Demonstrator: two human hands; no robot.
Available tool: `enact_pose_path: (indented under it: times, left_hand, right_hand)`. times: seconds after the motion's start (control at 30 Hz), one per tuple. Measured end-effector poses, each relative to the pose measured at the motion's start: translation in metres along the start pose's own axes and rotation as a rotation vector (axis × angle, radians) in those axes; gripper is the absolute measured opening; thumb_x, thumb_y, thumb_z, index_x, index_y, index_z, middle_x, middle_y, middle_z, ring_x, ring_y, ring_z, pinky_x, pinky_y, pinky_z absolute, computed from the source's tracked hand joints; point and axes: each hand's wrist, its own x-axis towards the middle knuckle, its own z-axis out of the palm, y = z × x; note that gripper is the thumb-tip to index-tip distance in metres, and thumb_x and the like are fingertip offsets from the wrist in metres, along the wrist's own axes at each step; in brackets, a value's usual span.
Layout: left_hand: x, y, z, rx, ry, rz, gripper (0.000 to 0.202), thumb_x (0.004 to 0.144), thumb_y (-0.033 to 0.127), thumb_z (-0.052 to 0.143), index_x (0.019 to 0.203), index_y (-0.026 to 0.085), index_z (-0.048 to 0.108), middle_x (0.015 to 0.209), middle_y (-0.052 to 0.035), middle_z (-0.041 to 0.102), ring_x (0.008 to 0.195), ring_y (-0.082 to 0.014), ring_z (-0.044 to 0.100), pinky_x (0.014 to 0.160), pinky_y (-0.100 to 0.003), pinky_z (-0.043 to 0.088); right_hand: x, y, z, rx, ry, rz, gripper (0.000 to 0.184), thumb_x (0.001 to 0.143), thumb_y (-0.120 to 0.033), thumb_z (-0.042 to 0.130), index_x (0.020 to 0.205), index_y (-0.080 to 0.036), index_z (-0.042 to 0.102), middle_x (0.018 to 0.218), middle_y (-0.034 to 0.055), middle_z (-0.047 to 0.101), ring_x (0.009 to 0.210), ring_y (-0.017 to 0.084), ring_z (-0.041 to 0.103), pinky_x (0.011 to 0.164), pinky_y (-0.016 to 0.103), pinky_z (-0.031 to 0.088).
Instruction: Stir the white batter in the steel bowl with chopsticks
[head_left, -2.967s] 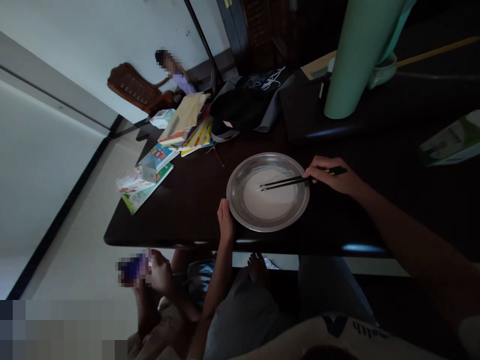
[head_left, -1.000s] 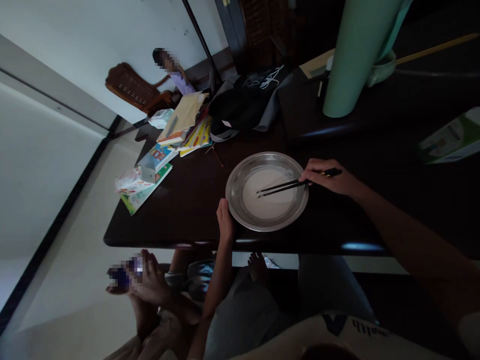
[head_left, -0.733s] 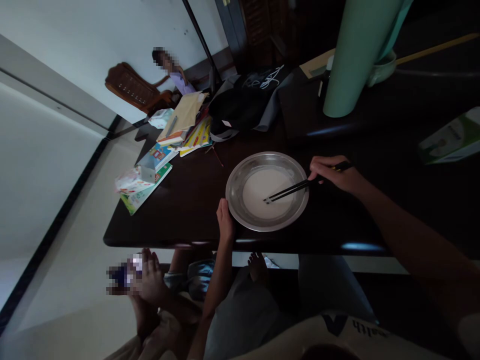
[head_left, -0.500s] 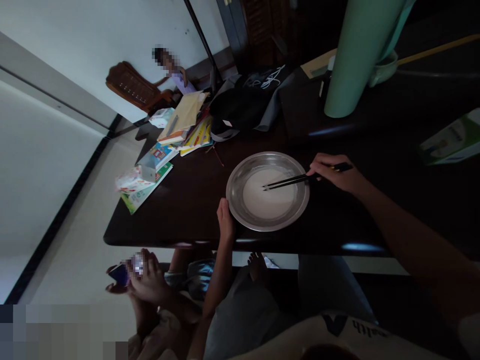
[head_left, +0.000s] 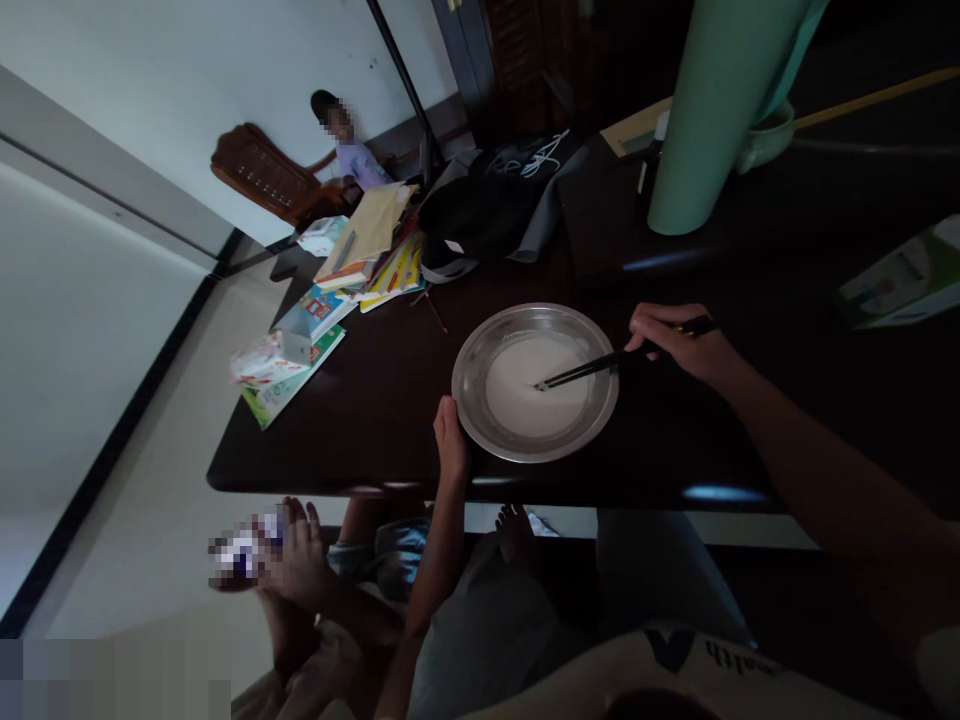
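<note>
A round metal basin [head_left: 469,400] stands near the front edge of the dark table. White, milky liquid [head_left: 525,415] covers its bottom. My right hand [head_left: 671,338] is closed around a pair of black chopsticks [head_left: 592,366], which slant down over the basin's right rim with their tips in the liquid. At the basin's lower left, my left hand [head_left: 450,432] grips the rim. Its fingers are partly hidden behind the basin's side.
Books [head_left: 386,265], a tissue pack [head_left: 274,355] and a black bag [head_left: 487,215] lie on the table [head_left: 360,400] at left and back. A tall green flask [head_left: 712,120] and a carton [head_left: 904,275] stand right. A person's hands [head_left: 300,555] are at lower left; another person [head_left: 360,165] sits farther back.
My right hand has shifted slightly right, and the chopstick tips have come closer together and moved a little right and toward me. My left hand and the basin stay in place.
</note>
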Motion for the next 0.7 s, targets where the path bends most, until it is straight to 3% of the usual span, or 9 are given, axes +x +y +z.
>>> enact_pose_path:
  times: [0.2, 0.4, 0.6, 0.7]
  left_hand:
    - [-0.0003, 0.0023, 0.0004, 0.0, 0.006, 0.006, 0.049, 0.085, 0.06, 0.053, 0.061, 0.02, 0.039, 0.064, 0.0034, 0.035, 0.065, -0.0123, 0.035, 0.062, -0.025, 0.034]
    - [-0.0011, 0.0034, 0.0004, -0.006, 0.015, -0.022, 0.048, 0.084, 0.06, 0.054, 0.061, 0.02, 0.04, 0.066, 0.0032, 0.035, 0.066, -0.0125, 0.036, 0.063, -0.025, 0.035]
    - [-0.0003, 0.001, 0.0, -0.014, 0.009, -0.025, 0.048, 0.085, 0.06, 0.054, 0.061, 0.021, 0.039, 0.065, 0.0035, 0.034, 0.065, -0.0126, 0.035, 0.063, -0.025, 0.034]
    - [-0.0005, -0.001, 0.0002, 0.0, 0.032, -0.048, 0.046, 0.086, 0.058, 0.054, 0.063, 0.02, 0.042, 0.066, 0.0026, 0.037, 0.068, -0.0137, 0.039, 0.066, -0.026, 0.036]
  right_hand:
    - [0.0004, 0.0008, 0.007, 0.029, -0.197, -0.001, 0.028, 0.085, -0.042, 0.063, 0.074, -0.018, 0.074, 0.078, 0.0035, 0.062, 0.066, 0.012, 0.057, 0.061, 0.028, 0.047]
    - [-0.0012, -0.0015, 0.0006, 0.007, -0.019, 0.01, 0.036, 0.09, -0.043, 0.057, 0.067, -0.018, 0.07, 0.071, 0.0017, 0.059, 0.059, 0.01, 0.051, 0.055, 0.026, 0.041]
    - [0.0002, 0.0, 0.0071, -0.001, -0.173, -0.02, 0.026, 0.085, -0.04, 0.063, 0.074, -0.018, 0.073, 0.077, 0.0029, 0.061, 0.064, 0.012, 0.056, 0.06, 0.028, 0.045]
    - [0.0013, 0.0004, 0.0044, -0.06, -0.073, -0.055, 0.026, 0.087, -0.036, 0.061, 0.072, -0.018, 0.072, 0.072, 0.0019, 0.058, 0.059, 0.01, 0.054, 0.061, 0.03, 0.043]
